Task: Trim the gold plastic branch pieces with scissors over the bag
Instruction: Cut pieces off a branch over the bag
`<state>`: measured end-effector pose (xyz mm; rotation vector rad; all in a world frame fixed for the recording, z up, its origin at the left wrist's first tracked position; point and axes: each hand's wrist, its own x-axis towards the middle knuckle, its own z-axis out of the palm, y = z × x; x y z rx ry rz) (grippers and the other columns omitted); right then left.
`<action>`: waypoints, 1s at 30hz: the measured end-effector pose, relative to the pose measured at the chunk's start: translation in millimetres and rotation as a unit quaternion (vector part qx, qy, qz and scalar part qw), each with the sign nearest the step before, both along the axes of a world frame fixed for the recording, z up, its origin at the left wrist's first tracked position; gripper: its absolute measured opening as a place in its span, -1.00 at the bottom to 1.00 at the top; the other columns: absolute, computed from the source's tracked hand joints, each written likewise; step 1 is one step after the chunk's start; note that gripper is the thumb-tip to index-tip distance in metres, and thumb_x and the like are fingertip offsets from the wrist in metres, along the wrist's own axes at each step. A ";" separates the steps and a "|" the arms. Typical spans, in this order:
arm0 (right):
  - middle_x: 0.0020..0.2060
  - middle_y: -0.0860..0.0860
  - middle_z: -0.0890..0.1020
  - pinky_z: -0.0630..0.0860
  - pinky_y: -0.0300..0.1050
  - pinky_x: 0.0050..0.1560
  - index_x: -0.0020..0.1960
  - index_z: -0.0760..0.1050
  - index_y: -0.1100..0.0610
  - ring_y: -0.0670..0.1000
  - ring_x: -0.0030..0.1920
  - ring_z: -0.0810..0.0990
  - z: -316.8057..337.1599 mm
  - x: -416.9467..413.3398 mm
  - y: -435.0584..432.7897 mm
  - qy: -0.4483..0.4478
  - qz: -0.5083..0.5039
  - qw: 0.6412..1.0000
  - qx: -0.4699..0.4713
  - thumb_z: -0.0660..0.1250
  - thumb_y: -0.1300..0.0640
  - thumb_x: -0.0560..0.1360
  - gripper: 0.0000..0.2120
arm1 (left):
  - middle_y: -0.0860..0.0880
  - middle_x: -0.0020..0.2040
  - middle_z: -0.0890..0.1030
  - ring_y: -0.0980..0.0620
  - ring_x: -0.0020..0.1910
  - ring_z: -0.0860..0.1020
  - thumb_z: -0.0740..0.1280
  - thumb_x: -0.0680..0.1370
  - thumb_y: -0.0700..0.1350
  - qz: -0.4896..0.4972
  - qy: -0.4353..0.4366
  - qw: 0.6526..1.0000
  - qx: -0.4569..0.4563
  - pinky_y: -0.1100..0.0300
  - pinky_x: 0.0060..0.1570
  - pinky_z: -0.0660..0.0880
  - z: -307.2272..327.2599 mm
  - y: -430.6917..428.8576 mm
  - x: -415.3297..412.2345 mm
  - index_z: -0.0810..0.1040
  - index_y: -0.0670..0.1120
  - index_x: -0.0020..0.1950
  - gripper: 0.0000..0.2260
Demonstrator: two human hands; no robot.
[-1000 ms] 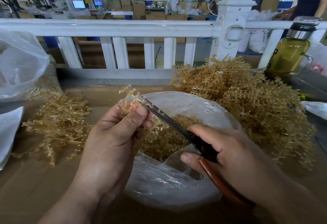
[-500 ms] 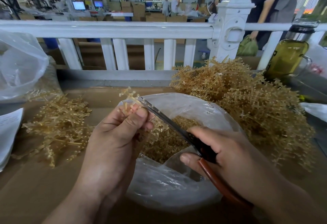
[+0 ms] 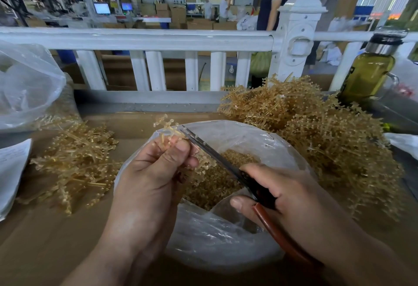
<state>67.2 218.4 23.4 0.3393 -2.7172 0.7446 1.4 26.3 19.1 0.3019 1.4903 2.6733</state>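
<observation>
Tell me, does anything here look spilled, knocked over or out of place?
Nothing stands out. The left hand holds a branch piece over the open bag, the right hand grips the scissors, cut bits lie inside the bag, and the bottle stands upright.

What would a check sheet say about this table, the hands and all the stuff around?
Surface: brown table.
Job's things: branch held over the open bag; scissors blades against it; cut bits inside the bag; big pile at right, small pile at left.
Clutter: bottle far right; second bag and paper at left.
Grippers: left hand pinches the branch; right hand grips the scissors.
Cables: nothing seen.
Surroundings: white railing; people, boxes and screens behind it.
</observation>
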 end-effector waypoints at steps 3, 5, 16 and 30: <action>-0.30 -0.18 0.52 0.34 -0.21 -0.36 0.01 0.47 -0.06 -0.15 -0.32 0.52 -0.7 -0.4 0.1 0.003 -0.002 1.000 -0.002 0.17 -0.38 0.46 -0.59 | -0.05 -0.28 0.61 0.12 -0.32 0.58 0.43 0.42 -0.13 -0.001 -0.002 1.000 0.000 0.30 -0.23 0.57 1.0 0.7 0.4 0.67 -0.03 -0.23 -0.96; -0.30 -0.17 0.52 0.36 -0.23 -0.37 0.02 0.48 -0.06 -0.16 -0.32 0.53 -1.0 -0.5 0.5 0.003 -0.002 1.000 -0.003 0.18 -0.38 0.47 -0.59 | -0.05 -0.28 0.61 0.12 -0.32 0.57 0.43 0.41 -0.13 0.000 -0.002 1.000 0.001 0.31 -0.24 0.57 1.7 1.4 0.7 0.67 -0.03 -0.22 -0.97; -0.34 -0.13 0.51 0.38 -0.23 -0.36 -0.02 0.45 -0.07 -0.13 -0.30 0.53 -0.9 0.7 3.4 -0.001 -0.012 1.000 0.016 0.16 -0.39 0.46 -0.59 | -0.06 -0.26 0.59 0.11 -0.31 0.56 0.42 0.44 -0.16 0.002 -0.007 1.000 0.004 0.30 -0.23 0.57 -1.3 3.2 -0.2 0.67 -0.03 -0.24 -0.92; -0.24 -0.19 0.55 0.39 -0.25 -0.30 0.10 0.43 -0.14 -0.17 -0.29 0.55 -4.9 1.9 4.7 -0.015 -0.007 1.000 0.002 0.15 -0.43 0.44 -0.56 | -0.10 -0.25 0.61 0.06 -0.26 0.56 0.48 0.46 -0.15 0.023 0.028 0.999 -0.032 0.22 -0.15 0.55 -3.7 1.4 0.5 0.65 -0.02 -0.21 -0.92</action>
